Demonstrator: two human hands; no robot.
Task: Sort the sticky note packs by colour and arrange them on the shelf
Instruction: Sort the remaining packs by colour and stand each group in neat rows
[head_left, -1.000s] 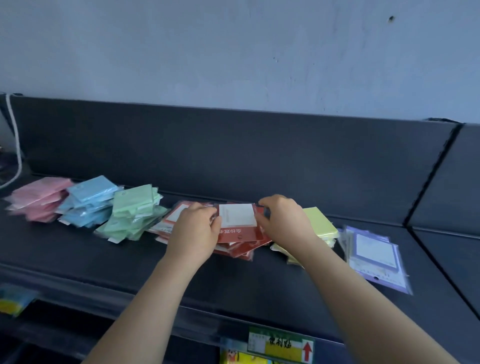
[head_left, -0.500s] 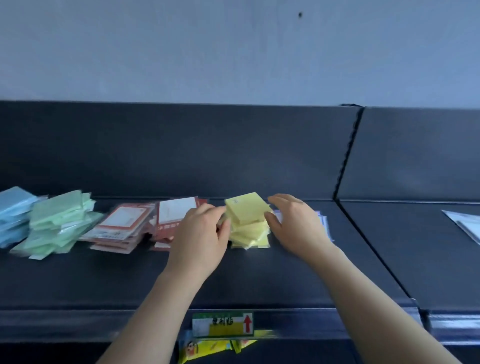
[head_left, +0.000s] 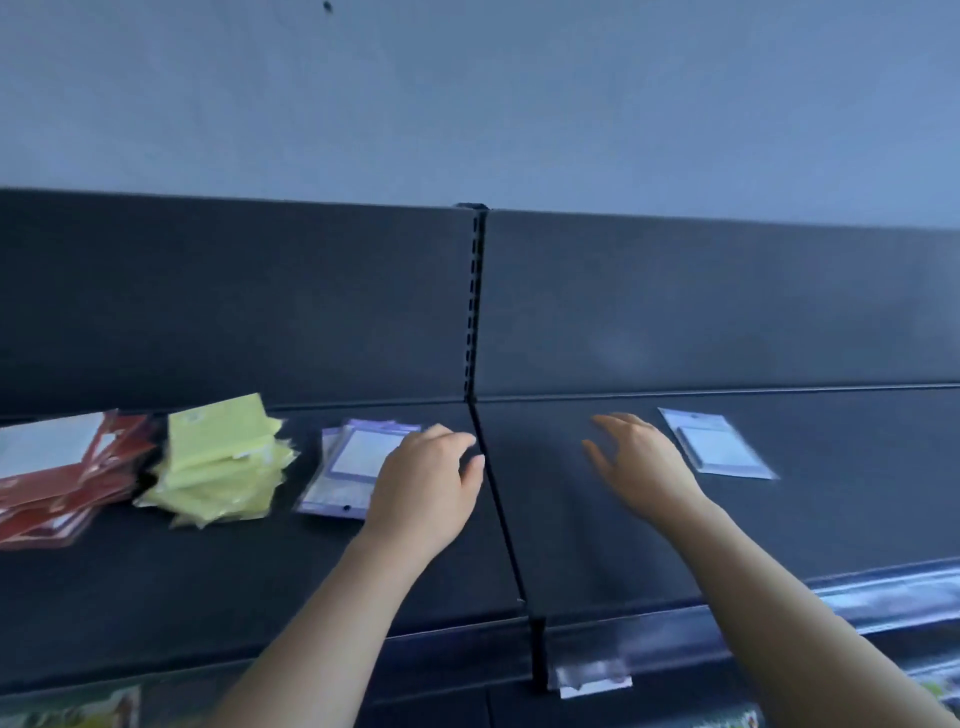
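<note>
On the dark shelf (head_left: 260, 571) lie a red pack pile (head_left: 57, 483) at the far left, a yellow pack pile (head_left: 218, 467) beside it, and a purple pack pile (head_left: 353, 462). My left hand (head_left: 426, 483) hovers over the right edge of the purple pile, fingers loosely bent, holding nothing. A single purple pack (head_left: 717, 444) lies alone on the right shelf section. My right hand (head_left: 634, 457) is spread open just left of that pack, apart from it.
A black upright divider seam (head_left: 498, 519) splits the shelf into left and right sections. The dark back panel (head_left: 675, 312) rises behind. A clear price-tag strip (head_left: 592, 680) runs along the front edge, with goods on the shelf below.
The view has swung right. Both hands left the yellow pile; the left is now over the purple pile, and the right has reached across the seam toward the lone purple pack.
</note>
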